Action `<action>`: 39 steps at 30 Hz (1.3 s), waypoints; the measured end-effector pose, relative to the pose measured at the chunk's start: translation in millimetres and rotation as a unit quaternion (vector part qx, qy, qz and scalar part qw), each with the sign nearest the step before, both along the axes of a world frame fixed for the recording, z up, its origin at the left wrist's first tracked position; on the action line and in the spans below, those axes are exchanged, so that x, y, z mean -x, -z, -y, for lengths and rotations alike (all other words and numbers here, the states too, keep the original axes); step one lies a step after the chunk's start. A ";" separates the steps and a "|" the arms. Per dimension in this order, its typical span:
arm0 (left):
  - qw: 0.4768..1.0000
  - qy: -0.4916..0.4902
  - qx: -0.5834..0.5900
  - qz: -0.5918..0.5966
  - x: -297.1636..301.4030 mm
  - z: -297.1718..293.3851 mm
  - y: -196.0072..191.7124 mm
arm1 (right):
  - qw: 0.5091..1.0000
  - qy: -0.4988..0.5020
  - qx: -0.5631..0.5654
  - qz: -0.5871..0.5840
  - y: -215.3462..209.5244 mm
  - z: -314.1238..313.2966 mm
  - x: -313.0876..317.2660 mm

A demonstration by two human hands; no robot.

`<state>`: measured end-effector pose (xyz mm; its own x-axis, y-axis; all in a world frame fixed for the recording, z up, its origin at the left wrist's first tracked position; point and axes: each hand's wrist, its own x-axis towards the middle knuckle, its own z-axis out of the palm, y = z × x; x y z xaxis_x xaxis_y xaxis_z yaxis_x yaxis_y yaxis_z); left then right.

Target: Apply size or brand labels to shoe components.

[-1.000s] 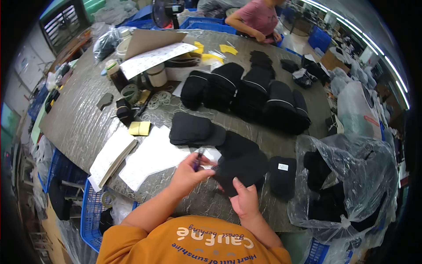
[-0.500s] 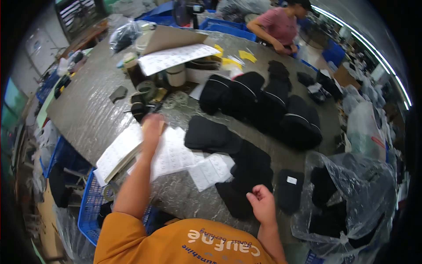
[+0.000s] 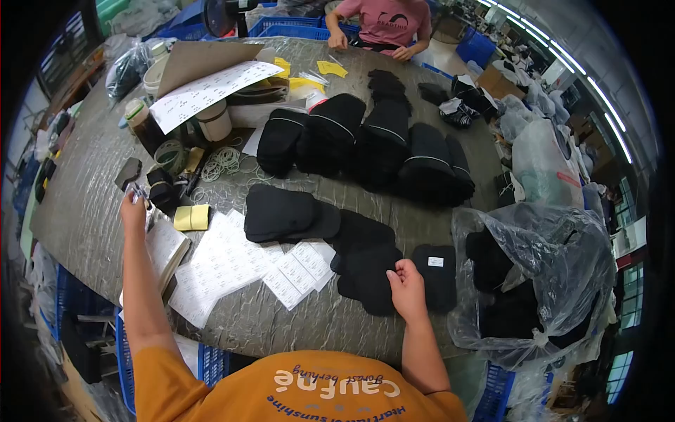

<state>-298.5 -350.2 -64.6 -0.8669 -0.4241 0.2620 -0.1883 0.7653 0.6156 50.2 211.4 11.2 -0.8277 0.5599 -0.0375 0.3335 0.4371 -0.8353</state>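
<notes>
My left hand (image 3: 133, 211) is closed beside the far end of a thick stack of white sheets (image 3: 166, 250). A small shiny thing shows at its fingertips, too blurred to name. Right of it, a yellow pad (image 3: 192, 218) lies by printed label sheets (image 3: 225, 264). My right hand (image 3: 408, 290) is curled, thumb against forefinger, with nothing visible in it. It hovers at the right edge of overlapping flat black fabric pieces (image 3: 365, 257). Just beyond it lies a black piece (image 3: 434, 281) with a white label (image 3: 436, 261).
Banded black bundles (image 3: 383, 137) stand across the table's middle. Rubber bands (image 3: 221, 163), a tape roll (image 3: 170, 156) and a tilted printed sheet (image 3: 211, 95) sit at left. A clear plastic bag (image 3: 562, 274) of black pieces is at right. Across the table, a person (image 3: 387, 28) in pink.
My left hand has moved left off the yellow pad to the far end of the sheet stack. My right hand stays by the black pieces. The whole view has shifted.
</notes>
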 end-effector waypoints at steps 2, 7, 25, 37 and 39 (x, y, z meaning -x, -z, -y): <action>0.979 0.072 -0.138 -0.130 -36.8 -32.9 -28.5 | 0.988 -0.118 0.095 0.014 -17.5 -5.1 5.7; 0.951 0.267 -0.143 -0.061 -141.2 -158.1 -59.2 | 0.941 -0.274 -0.160 0.117 -34.8 -17.2 31.1; 0.473 0.279 -0.684 0.480 -300.1 -363.0 -32.8 | 0.961 -0.264 0.016 0.081 -14.1 -18.9 43.6; 0.682 0.545 -0.480 0.089 -272.2 -361.1 -36.3 | 0.934 -0.218 -0.267 0.088 -53.1 44.4 -30.8; 0.657 0.573 -0.480 0.097 -281.2 -364.6 -39.9 | 0.933 -0.202 -0.282 0.096 -48.1 42.9 -36.3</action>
